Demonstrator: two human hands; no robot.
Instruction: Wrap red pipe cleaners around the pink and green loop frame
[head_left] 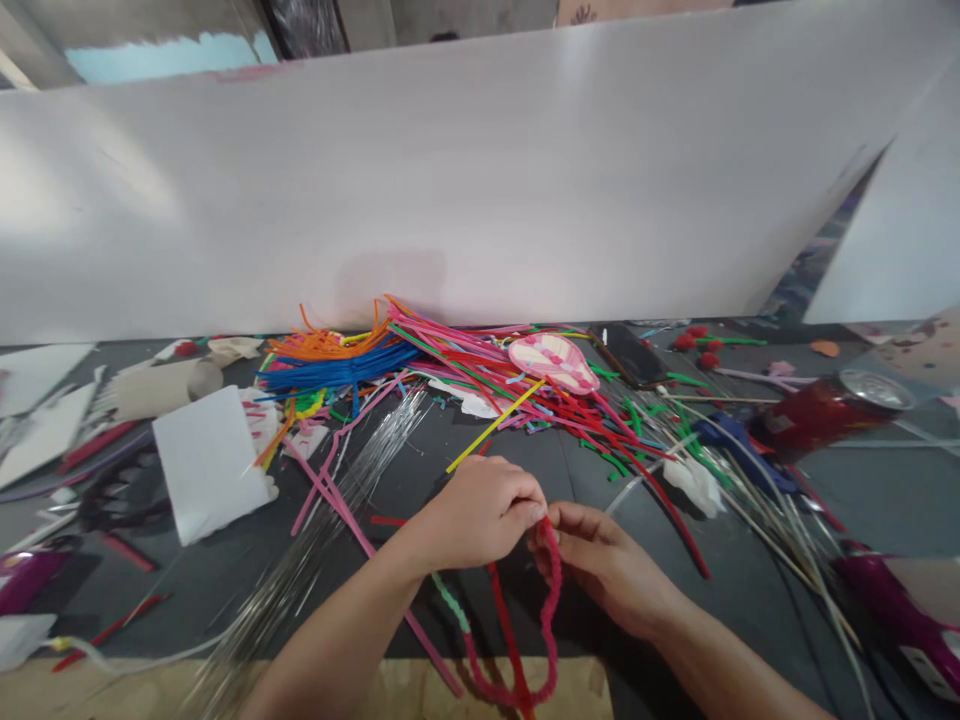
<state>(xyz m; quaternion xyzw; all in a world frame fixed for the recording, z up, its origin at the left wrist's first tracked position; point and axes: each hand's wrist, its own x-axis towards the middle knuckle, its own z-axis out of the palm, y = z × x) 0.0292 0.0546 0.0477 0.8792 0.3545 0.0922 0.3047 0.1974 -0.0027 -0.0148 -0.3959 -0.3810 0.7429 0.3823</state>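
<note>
My left hand (487,510) is closed, thumb against the curled fingers, pinching the upper end of a fuzzy pinkish-red pipe cleaner (552,620). Right beside it, my right hand (604,560) has its thumb and fingers closed around the same stretch. From there the pipe cleaner hangs in a loop towards the table's front edge, and a light green section (452,605) joins it on the left. A straight red pipe cleaner (506,615) runs behind the loop. The exact tip between my fingers is hidden.
Ahead lies a heap of coloured pipe cleaners (345,370) with a pink-and-white striped piece (555,362) on top. Thin metal wires (330,520) spread at left near a white card (206,465). To the right are a phone (630,355) and a red can (829,410). A white panel (450,170) stands behind.
</note>
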